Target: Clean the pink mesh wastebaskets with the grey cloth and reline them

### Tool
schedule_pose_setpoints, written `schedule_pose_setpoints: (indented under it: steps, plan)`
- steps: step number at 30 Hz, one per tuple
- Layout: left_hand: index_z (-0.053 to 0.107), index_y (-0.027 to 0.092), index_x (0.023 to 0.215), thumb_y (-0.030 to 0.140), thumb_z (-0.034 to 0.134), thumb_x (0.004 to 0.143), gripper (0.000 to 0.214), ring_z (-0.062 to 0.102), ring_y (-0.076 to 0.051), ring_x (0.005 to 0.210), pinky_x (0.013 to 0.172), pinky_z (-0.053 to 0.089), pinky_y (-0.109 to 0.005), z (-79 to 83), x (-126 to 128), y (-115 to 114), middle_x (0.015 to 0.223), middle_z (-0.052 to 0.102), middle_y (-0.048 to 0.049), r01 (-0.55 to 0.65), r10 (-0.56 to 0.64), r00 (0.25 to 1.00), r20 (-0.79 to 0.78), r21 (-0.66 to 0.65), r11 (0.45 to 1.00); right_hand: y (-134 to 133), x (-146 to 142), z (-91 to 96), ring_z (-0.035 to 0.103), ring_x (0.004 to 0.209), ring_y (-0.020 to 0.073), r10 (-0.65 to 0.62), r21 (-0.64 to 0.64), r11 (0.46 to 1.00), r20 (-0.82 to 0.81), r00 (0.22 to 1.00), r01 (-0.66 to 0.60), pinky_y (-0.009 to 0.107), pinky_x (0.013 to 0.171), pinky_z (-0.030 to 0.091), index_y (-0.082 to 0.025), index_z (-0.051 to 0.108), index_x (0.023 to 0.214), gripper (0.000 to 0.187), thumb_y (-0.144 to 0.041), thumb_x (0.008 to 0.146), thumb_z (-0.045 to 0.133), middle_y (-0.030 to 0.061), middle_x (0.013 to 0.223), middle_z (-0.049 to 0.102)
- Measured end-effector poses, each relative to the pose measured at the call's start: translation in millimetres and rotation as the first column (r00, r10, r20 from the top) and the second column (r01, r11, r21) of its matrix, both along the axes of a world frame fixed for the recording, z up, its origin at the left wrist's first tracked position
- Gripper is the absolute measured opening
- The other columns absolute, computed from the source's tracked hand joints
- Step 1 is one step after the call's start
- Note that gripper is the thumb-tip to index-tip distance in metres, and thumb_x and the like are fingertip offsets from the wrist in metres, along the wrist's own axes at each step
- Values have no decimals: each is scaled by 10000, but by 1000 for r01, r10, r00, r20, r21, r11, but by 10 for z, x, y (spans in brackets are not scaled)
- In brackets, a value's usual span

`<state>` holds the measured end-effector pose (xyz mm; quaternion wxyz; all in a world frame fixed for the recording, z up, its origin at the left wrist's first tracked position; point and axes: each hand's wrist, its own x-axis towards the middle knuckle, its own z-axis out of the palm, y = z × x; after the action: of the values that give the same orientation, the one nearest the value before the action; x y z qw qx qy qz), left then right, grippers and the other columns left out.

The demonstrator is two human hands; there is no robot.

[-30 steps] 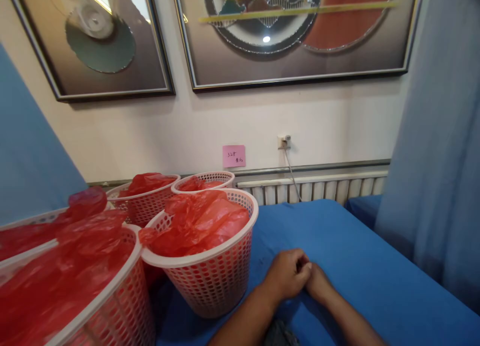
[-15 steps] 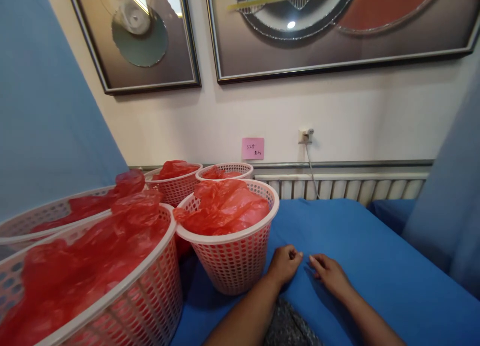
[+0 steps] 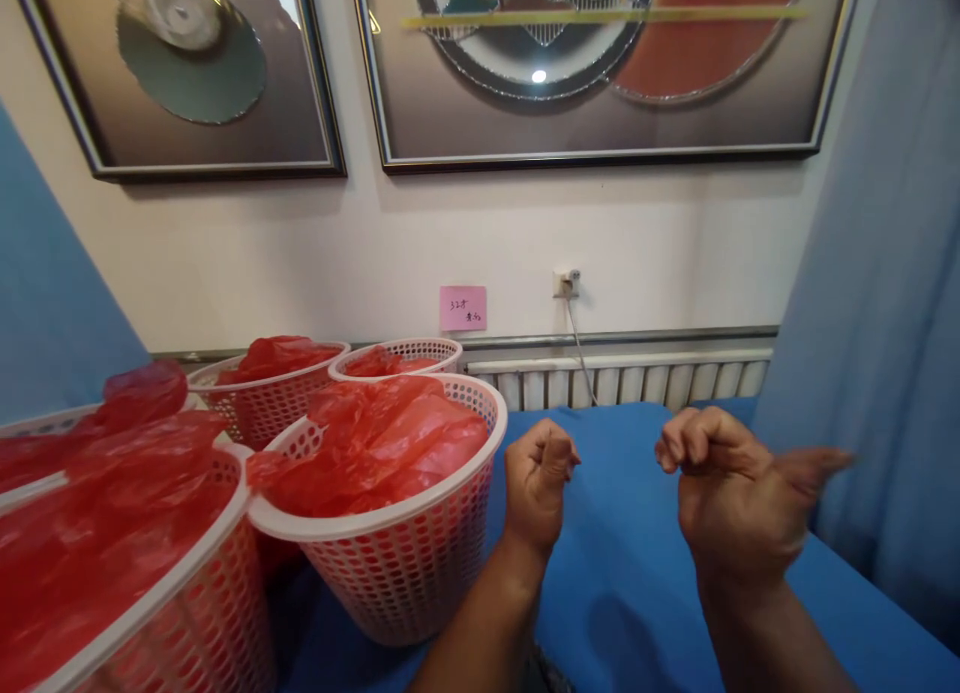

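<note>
My left hand (image 3: 538,483) is raised over the blue cloth (image 3: 592,533), just right of a white perforated basket (image 3: 390,543). Its fingers are curled into a loose fist with the thumb pressed over them, and nothing shows in it. Farther right, my right hand (image 3: 739,503) hovers with the palm turned up. The thumb sticks out to the side, the fingers are half bent, and the palm bears nothing. A crumpled red plastic bag (image 3: 390,443) fills the top of the nearest basket.
More baskets with red plastic stand at the left, including a large one (image 3: 180,583) in front. A pink note (image 3: 463,308) and a plugged socket (image 3: 566,284) are on the wall above a radiator (image 3: 637,378). Blue curtains (image 3: 885,273) hang at both sides.
Both hands have lifted off the cloth and moved apart. My right hand has turned palm up, with its thumb spread. The view has shifted to the right.
</note>
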<state>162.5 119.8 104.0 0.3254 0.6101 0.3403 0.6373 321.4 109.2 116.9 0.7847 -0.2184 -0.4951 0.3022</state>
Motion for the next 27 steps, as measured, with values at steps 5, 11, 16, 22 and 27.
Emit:
schedule_pose_setpoints:
  steps: [5, 11, 16, 22, 27]
  plan:
    - [553, 183, 606, 908, 343, 814, 784, 403, -122, 532, 534, 310, -262, -134, -12, 159, 527, 426, 8, 27, -30, 998, -58, -44, 999, 203, -18, -174, 449, 536, 147, 21, -84, 996, 65, 998, -16, 304, 545, 387, -229, 416, 539, 839, -922, 823, 38, 11, 556, 450]
    - [523, 185, 549, 983, 331, 714, 837, 356, -94, 434, 471, 263, -242, -329, -35, 632, 450, 389, 28, 35, -15, 998, 64, -333, 942, 838, -61, -536, 420, 441, 112, 71, -377, 925, 29, 997, -55, 272, 470, 336, -230, 390, 496, 837, -988, 755, 148, -2, 494, 449]
    - [468, 193, 527, 996, 304, 703, 838, 213, -48, 347, 412, 211, -216, -361, -132, 806, 413, 332, 62, 169, 15, 949, 316, -546, 821, 1068, -75, -721, 373, 362, 93, 114, -578, 808, -32, 993, -111, 255, 405, 267, -235, 350, 470, 828, -977, 763, 130, -11, 439, 416]
    - [483, 182, 531, 985, 324, 719, 839, 228, -41, 337, 398, 229, -203, -328, -144, 759, 408, 339, 59, 163, 18, 943, 331, -511, 844, 1013, -47, -697, 381, 359, 89, 108, -528, 843, -23, 994, -104, 249, 402, 271, -227, 366, 475, 829, -964, 785, 145, -13, 451, 425]
    - [473, 181, 532, 984, 364, 704, 828, 236, -39, 347, 398, 224, -195, -369, -112, 772, 416, 351, 56, 165, 17, 946, 323, -528, 833, 985, -58, -680, 379, 369, 86, 117, -512, 851, -29, 993, -115, 243, 408, 277, -224, 373, 478, 828, -960, 791, 158, -15, 455, 426]
